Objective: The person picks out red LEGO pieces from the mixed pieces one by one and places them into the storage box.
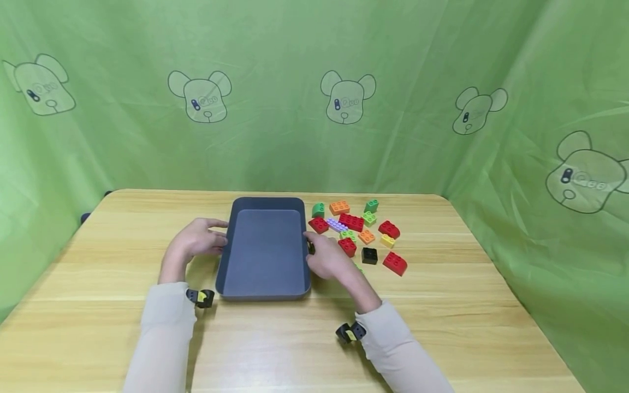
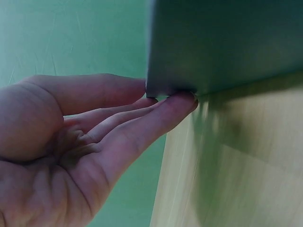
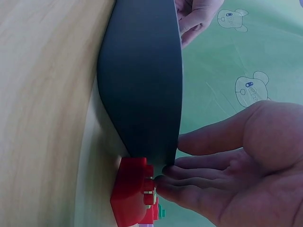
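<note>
Between my two hands is a dark grey rectangular tray [image 1: 262, 256] with raised walls, and its inside is bare. My left hand [image 1: 200, 240] reaches to its left side. In the left wrist view, the thumb and extended fingers [image 2: 142, 123] meet the tray's edge [image 2: 180, 56]. On the opposite side, my right hand [image 1: 324, 256] has its fingertips at the right wall. The right wrist view shows that thumb by the rim and the other fingers [image 3: 194, 187] nearly straight, close to a red brick [image 3: 130, 189] beside the tray.
Several loose building bricks lie right of the tray, among them a black brick [image 1: 369, 255], a yellow brick [image 1: 387, 240] and an orange brick [image 1: 339, 207]. The wooden table [image 1: 265, 349] ends at a green curtain [image 1: 275, 147] behind and at the right.
</note>
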`<state>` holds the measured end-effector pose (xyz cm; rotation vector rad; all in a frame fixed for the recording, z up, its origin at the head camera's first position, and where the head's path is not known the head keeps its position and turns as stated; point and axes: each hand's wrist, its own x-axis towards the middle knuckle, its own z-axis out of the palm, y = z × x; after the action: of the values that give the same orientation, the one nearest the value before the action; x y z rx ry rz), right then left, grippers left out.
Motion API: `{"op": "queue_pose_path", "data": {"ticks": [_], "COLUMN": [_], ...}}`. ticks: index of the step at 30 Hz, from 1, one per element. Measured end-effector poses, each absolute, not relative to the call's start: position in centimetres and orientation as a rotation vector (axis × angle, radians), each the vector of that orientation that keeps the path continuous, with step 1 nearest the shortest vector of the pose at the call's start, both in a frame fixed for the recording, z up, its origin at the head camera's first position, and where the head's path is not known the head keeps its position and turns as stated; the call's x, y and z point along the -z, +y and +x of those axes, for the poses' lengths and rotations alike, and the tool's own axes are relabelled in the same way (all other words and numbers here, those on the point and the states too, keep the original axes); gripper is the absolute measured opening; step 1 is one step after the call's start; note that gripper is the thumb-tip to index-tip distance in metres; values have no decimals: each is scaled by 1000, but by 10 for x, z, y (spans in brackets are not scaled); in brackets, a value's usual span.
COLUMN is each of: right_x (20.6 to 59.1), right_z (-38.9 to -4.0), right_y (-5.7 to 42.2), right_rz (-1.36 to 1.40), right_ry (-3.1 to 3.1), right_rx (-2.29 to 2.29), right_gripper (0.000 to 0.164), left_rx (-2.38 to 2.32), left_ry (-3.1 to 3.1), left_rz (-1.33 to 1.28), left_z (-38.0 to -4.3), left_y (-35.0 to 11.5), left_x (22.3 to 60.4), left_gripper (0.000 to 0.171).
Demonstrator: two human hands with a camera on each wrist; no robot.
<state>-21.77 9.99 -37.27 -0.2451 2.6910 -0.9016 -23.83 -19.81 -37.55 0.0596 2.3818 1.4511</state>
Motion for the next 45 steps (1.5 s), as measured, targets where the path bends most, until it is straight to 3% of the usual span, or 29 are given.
{"op": "queue_pose_path", "data": {"ticks": [14, 32, 45], "right_x": [372, 340, 340], "right_z": [-218, -220, -227], "right_y": [101, 136, 155], "right_rz": [-229, -156, -50], "right_ry": [2729, 2917, 2983], "right_rx": [891, 1206, 958], "right_gripper": [61, 44, 47], "left_rx": [-1440, -1448, -1467], "left_ry": [2395, 2406, 2404], "left_rz": [26, -11, -11], "left_z": [-241, -243, -242], "left_y": [-198, -196, -196], "left_x": [379, 379, 379], "left_gripper": [60, 59, 59]}}
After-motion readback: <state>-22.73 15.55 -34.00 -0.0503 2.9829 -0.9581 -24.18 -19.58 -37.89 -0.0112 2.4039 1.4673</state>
